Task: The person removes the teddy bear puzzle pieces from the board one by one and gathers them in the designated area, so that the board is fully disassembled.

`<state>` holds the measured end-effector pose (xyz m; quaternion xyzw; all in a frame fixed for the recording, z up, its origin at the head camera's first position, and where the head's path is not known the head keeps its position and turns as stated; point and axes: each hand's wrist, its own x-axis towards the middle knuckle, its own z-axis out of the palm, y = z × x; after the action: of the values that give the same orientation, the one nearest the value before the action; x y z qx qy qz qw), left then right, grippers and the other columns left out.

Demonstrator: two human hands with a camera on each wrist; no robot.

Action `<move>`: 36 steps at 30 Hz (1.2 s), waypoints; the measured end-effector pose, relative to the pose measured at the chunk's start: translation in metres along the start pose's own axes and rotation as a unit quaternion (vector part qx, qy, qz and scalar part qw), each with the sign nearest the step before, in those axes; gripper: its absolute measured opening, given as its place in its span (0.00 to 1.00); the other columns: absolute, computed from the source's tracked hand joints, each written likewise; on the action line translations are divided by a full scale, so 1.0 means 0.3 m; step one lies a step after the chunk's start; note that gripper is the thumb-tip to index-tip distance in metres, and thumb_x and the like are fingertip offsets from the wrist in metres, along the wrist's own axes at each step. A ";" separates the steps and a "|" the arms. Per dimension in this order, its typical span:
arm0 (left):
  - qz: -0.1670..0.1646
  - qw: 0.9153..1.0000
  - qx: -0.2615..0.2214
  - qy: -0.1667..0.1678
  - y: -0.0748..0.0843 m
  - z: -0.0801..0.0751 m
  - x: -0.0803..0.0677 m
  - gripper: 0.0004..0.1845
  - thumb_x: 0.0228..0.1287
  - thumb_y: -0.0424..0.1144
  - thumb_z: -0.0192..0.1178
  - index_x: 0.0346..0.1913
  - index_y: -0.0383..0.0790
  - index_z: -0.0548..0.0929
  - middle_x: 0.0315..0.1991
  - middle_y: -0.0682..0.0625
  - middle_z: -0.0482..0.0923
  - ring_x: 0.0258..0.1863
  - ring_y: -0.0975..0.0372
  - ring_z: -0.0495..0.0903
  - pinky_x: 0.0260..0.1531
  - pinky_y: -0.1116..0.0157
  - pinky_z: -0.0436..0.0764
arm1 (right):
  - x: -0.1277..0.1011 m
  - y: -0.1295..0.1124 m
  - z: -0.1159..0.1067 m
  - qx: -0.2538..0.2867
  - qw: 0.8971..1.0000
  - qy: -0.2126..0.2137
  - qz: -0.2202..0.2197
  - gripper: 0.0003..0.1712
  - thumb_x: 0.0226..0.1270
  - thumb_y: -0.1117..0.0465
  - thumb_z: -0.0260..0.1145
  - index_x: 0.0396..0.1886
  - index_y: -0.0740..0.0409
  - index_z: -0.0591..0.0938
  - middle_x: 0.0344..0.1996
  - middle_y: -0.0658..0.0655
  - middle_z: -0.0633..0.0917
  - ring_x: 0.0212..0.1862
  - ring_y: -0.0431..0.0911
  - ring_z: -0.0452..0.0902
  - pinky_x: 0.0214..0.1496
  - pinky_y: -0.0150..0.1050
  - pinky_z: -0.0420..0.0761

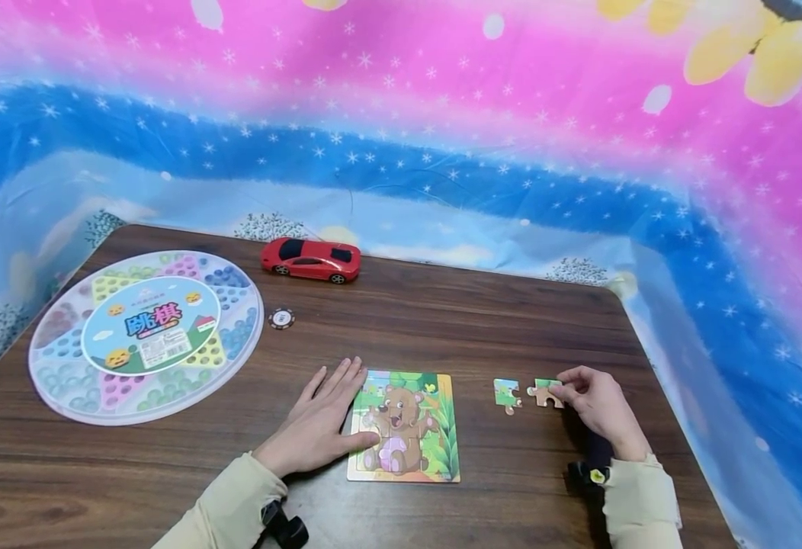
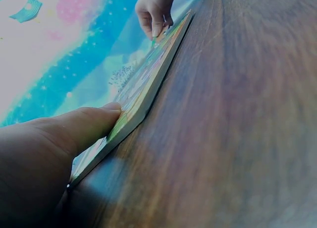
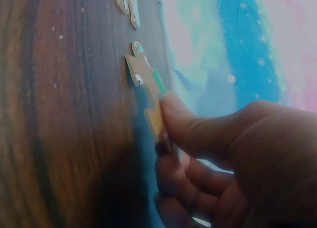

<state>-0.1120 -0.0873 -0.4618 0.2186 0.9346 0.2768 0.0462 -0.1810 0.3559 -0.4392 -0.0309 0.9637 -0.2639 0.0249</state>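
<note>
Left hand lies flat on the table, fingers straight, thumb pressed on the left edge of the bear puzzle board. Nothing gripped. Left wrist view confirms: thumb touching the board rim, board flat on the wood.

Right hand sits near the right edge of the table, thumb and fingers pinching a puzzle piece. Piece is low on the table; right wrist view shows it held at one end. Can't tell if its far end touches the wood.

Second loose piece lies just left of the held one, between it and the board, apart from both.

Farther back: small round token, roughly mid-table, left of centre. Round checkers game case toward the left edge, lid on. Red toy car near the far edge. Printed cloth hangs behind the table.
</note>
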 end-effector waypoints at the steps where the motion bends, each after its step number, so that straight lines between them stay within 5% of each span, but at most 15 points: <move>1: 0.002 1.000 0.001 0.002 0.001 0.001 0.000 0.52 0.60 0.65 0.59 0.76 0.36 0.52 0.77 0.42 0.44 0.76 0.54 0.40 0.72 0.50 0.36 | 0.000 -0.004 -0.001 -0.004 1.000 -0.003 0.004 0.17 0.68 0.53 0.66 0.46 0.62 0.83 0.31 0.53 0.83 0.30 0.44 0.77 0.31 0.39 0.77; 36: 0.011 1.000 0.012 0.018 -0.005 0.012 -0.002 0.53 0.59 0.66 0.59 0.76 0.35 0.53 0.77 0.42 0.45 0.76 0.54 0.41 0.72 0.49 0.37 | 0.014 -0.074 0.029 -0.033 0.999 -0.017 0.030 0.11 0.69 0.59 0.65 0.44 0.63 0.82 0.28 0.53 0.82 0.26 0.46 0.72 0.26 0.39 0.72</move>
<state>-0.1114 -0.0870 -0.4657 0.2242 0.9362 0.2695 0.0236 -0.1835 0.3320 -0.4353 -0.0071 0.9719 -0.2301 0.0486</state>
